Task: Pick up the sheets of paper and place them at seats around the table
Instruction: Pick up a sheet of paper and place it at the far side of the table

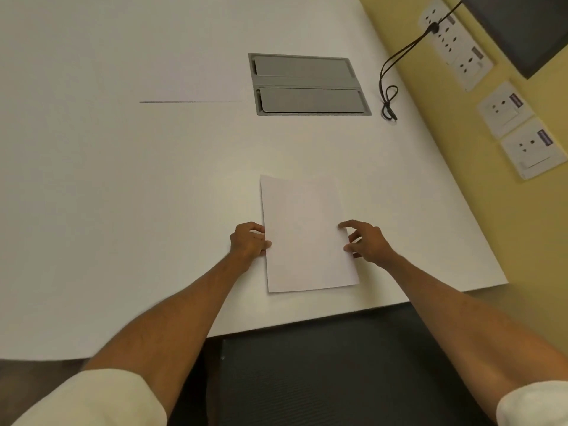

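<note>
Head view: The paper point(307, 235) lies flat on the white table point(123, 179), close to the near edge and directly above a dark chair point(322, 364) tucked beneath, with your two hands at its long sides. Your left hand point(249, 241) sits against the left edge, fingers curled and the thumb point(266, 243) resting on the margin; whether any finger is under the sheet, and so whether this is a real grip, cannot be told. Your right hand point(367, 242) is spread and relaxed, holding nothing, its fingertips point(343, 225) just touching the right edge. Whether this is one sheet or several stacked is not clear.

The paper already sits at what looks like a seat, so the step in hand is likely either squaring it there or lifting it. To square it, press lightly with flat fingertips and nudge the bottom edge parallel to the table's rim. To lift it, slide it toward you until a corner overhangs, then pinch from below; scraping at a flat edge tends to crease it. Take both sides together so the far end does not droop.

Beyond lie a grey cable hatch point(310, 84), a looped black cable point(388, 93) and wall sockets point(507, 109). Keep the paper away from them.
</note>
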{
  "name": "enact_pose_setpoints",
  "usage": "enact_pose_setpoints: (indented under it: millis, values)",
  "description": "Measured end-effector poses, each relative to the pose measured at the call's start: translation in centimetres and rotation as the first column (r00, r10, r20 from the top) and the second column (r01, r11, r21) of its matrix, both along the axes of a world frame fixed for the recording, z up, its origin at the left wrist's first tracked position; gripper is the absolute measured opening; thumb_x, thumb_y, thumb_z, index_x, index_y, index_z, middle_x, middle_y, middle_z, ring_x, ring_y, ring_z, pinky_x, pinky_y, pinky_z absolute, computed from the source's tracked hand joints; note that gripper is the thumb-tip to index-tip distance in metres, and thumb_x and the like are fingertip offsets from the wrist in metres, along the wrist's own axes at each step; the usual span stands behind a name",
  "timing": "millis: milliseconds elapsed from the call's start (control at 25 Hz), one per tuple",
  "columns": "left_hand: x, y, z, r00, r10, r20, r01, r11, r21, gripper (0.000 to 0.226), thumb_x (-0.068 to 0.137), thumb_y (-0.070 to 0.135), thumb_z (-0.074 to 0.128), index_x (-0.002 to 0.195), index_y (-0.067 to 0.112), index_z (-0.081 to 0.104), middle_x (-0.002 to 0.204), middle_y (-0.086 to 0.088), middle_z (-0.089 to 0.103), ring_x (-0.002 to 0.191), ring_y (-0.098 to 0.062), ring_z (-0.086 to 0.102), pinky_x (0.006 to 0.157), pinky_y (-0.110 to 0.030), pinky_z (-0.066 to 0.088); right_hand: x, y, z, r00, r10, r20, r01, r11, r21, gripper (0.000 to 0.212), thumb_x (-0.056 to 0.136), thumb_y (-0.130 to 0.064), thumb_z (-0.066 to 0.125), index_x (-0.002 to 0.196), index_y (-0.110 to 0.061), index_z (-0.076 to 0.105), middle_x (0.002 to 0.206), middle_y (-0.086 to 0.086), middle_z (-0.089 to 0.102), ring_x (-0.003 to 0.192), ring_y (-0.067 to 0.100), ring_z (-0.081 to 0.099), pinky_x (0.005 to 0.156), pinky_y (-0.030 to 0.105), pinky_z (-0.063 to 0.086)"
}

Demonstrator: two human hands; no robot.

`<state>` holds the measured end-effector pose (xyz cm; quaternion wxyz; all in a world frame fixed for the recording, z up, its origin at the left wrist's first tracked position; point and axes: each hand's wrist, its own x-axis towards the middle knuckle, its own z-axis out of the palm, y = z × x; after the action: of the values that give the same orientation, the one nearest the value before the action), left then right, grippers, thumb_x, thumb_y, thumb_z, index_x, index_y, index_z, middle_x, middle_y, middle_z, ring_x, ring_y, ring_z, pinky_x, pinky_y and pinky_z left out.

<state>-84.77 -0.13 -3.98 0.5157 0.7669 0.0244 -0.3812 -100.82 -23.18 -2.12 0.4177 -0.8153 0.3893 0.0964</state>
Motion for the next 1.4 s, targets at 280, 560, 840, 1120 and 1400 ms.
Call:
enact_pose_setpoints:
  millis: [280, 560, 840, 1120, 1400]
  values:
    - [-0.2, -1.4, -0.8, 0.982, -0.093, 0.163, 0.078, 0.993, 0.091, 0.034, 0.065, -0.013, 0.076, 0.094, -0.002, 0.064, 0.067, -0.011, 0.061, 0.059, -0.025, 0.056, 0.067, -0.039, 0.057, 0.3, -2.6, -1.5, 0.988, 0.154, -0.03, -0.157, 0.982, -0.109, 0.051, 0.076, 0.002, 0.07, 0.122, -0.018, 0.059, 0.086, 0.009, 0.062, 0.068, 0.022, 0.058, 0.068, 0.032, 0.05]
    - [1.0, -2.6, -1.2, 0.945, -0.241, 0.223, 0.186, 0.953, 0.239, 0.031, 0.062, -0.014, 0.073, 0.085, 0.002, 0.061, 0.073, -0.015, 0.064, 0.058, -0.026, 0.057, 0.064, -0.036, 0.053, 0.7, -3.8, -2.7, 0.987, 0.163, -0.002, -0.163, 0.98, -0.113, 0.049, 0.075, 0.006, 0.07, 0.118, -0.015, 0.059, 0.079, 0.006, 0.056, 0.059, 0.023, 0.058, 0.07, 0.041, 0.057]
    - [0.9, -3.1, -1.6, 0.945, -0.22, 0.242, 0.151, 0.951, 0.271, 0.052, 0.059, -0.011, 0.076, 0.104, 0.003, 0.054, 0.077, -0.011, 0.062, 0.061, -0.026, 0.055, 0.066, -0.037, 0.054, 0.7, -4.7, -3.2, 0.977, 0.211, 0.006, -0.21, 0.974, -0.088, 0.049, 0.074, 0.006, 0.071, 0.117, -0.013, 0.058, 0.078, 0.007, 0.052, 0.058, 0.033, 0.06, 0.068, 0.048, 0.059]
    - [1.4, -3.0, -1.4, 0.848, -0.468, 0.247, 0.387, 0.867, 0.314, 0.091, 0.054, -0.003, 0.087, 0.136, 0.011, 0.05, 0.091, -0.008, 0.053, 0.079, -0.02, 0.051, 0.081, -0.032, 0.049, 0.1, -5.3, -3.6, 0.976, 0.219, -0.02, -0.219, 0.966, -0.138, 0.058, 0.075, -0.001, 0.076, 0.128, -0.013, 0.056, 0.091, 0.009, 0.05, 0.063, 0.031, 0.06, 0.074, 0.047, 0.057]
    - [1.3, -3.2, -1.2, 0.851, -0.474, 0.226, 0.393, 0.86, 0.325, 0.096, 0.053, -0.005, 0.086, 0.139, 0.011, 0.047, 0.09, -0.006, 0.051, 0.078, -0.019, 0.05, 0.074, -0.026, 0.045, 0.6, -5.5, -4.2, 0.97, 0.238, -0.045, -0.243, 0.95, -0.195, 0.059, 0.079, -0.001, 0.07, 0.134, -0.014, 0.054, 0.078, 0.015, 0.064, 0.057, 0.01, 0.054, 0.08, 0.036, 0.05]
